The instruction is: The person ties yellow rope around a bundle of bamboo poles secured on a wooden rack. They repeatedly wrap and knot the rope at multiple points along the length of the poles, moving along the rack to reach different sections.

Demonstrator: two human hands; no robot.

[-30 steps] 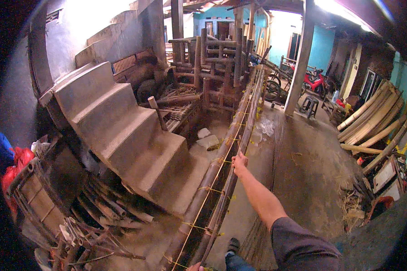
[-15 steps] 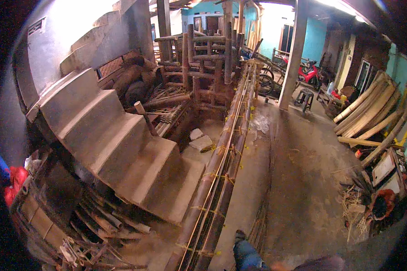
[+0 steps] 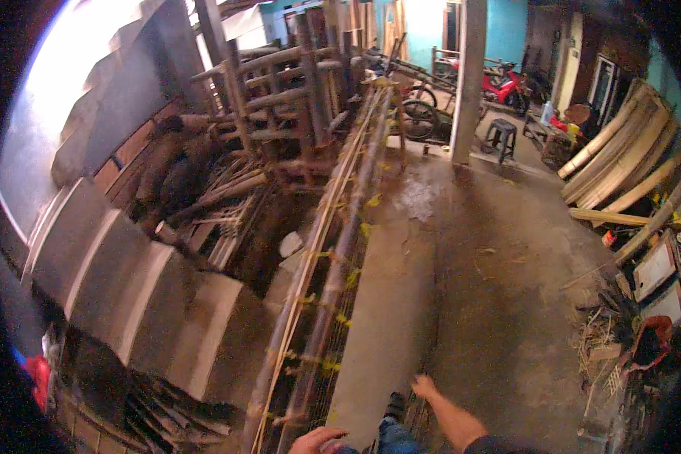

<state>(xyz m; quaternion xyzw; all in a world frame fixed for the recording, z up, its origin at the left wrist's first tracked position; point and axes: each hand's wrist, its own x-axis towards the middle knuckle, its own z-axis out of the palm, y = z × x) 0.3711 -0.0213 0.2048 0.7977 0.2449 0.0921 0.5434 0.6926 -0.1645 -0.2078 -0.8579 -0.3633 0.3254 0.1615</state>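
My left hand (image 3: 318, 440) has come in at the lower edge, beside the near end of a long pair of bamboo poles (image 3: 333, 284). Its fingers point right, slightly apart, with nothing visible in them. Further right, my right hand (image 3: 425, 386) hangs on a stretched arm, low over the concrete floor, near my shoe (image 3: 395, 405). Blur hides how its fingers lie. Thin long strips run along the poles, which carry yellow ties (image 3: 353, 278) at intervals. Some thin dark strips (image 3: 416, 408) lie on the floor close to my right hand.
Concrete steps (image 3: 147, 299) rise on the left, with bamboo pieces (image 3: 178, 412) stacked below. A pole rack (image 3: 280, 98) stands beyond. A post (image 3: 469, 83), black stool (image 3: 501, 138) and red motorbike (image 3: 503, 85) are at the back. Split bamboo (image 3: 620, 151) leans on the right.
Both my hands have come into fuller view at the lower edge; before, only a blurred bit of skin showed there. The view has shifted, so the poles and steps sit further left.
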